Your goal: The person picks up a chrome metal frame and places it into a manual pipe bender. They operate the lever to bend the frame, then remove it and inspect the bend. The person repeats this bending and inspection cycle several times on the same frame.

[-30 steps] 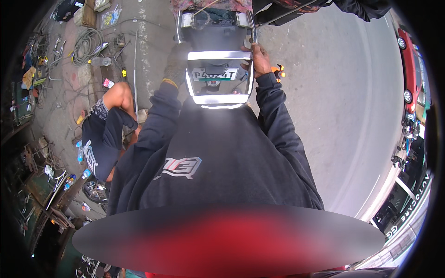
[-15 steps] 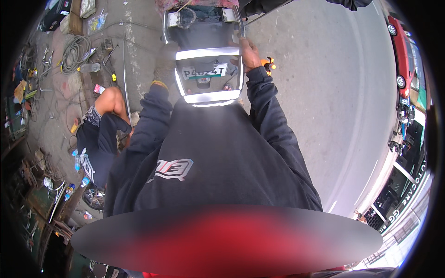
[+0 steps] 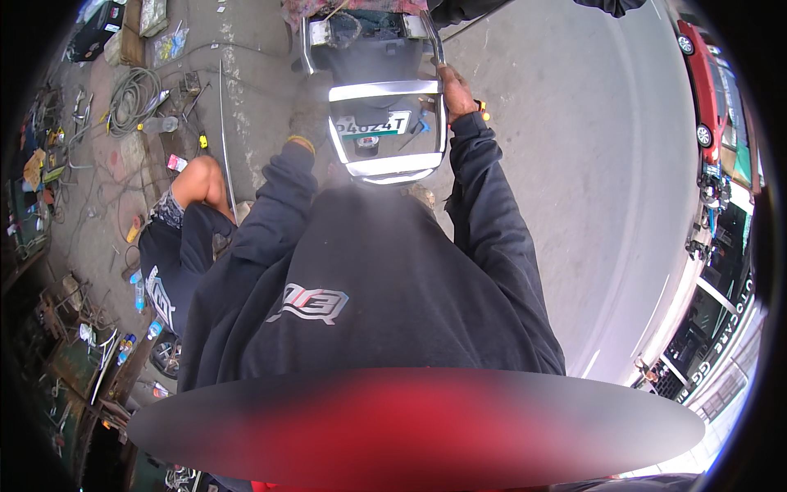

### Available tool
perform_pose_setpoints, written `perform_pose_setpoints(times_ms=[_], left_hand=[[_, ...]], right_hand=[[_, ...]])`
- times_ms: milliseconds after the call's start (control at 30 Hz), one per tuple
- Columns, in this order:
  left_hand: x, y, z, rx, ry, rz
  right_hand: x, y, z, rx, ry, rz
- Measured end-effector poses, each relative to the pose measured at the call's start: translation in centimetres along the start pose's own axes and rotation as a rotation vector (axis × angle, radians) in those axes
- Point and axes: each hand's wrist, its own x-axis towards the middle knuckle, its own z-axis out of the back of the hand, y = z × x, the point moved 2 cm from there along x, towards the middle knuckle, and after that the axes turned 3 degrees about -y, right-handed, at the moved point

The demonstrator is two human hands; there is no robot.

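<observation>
Silver metal frame (image 3: 385, 90) lies between the two hands, side rails running forward past the fingers, crossbars spanning the gap. Right hand (image 3: 459, 92) on the right rail near the upper crossbar: fingers bent round the rail, gripping it. Left hand (image 3: 310, 107) beside the left rail, badly blurred; cannot tell whether its fingers are spread or pressed together, or whether they touch metal. Yellow band (image 3: 302, 143) at the left wrist, behind those fingers. Between both sets of fingers, through the frame's opening, a white plate (image 3: 381, 125) with dark characters. Dark bodywork (image 3: 369, 61) ahead of the fingers, between the rails; patterned cloth (image 3: 352, 6) farther ahead. Well left of the left fingers, a grey coiled line (image 3: 135, 98) on grey ground (image 3: 262, 49); behind and left of them, a crouching person (image 3: 176, 254) in dark top. Far right of the right fingers, a red car (image 3: 697, 90).
</observation>
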Motion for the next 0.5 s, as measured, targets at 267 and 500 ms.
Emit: perform_pose_setpoints(times_ms=[267, 500], left_hand=[[-4.5, -4.6, 2.3, 0.018, -0.037, 0.081], [-13.0, -6.0, 4.3, -0.206, -0.114, 0.234]], right_hand=[[-4.3, 0.9, -1.4, -0.011, -0.031, 0.166], [-12.8, 1.5, -2.5, -0.025, 0.040, 0.374]])
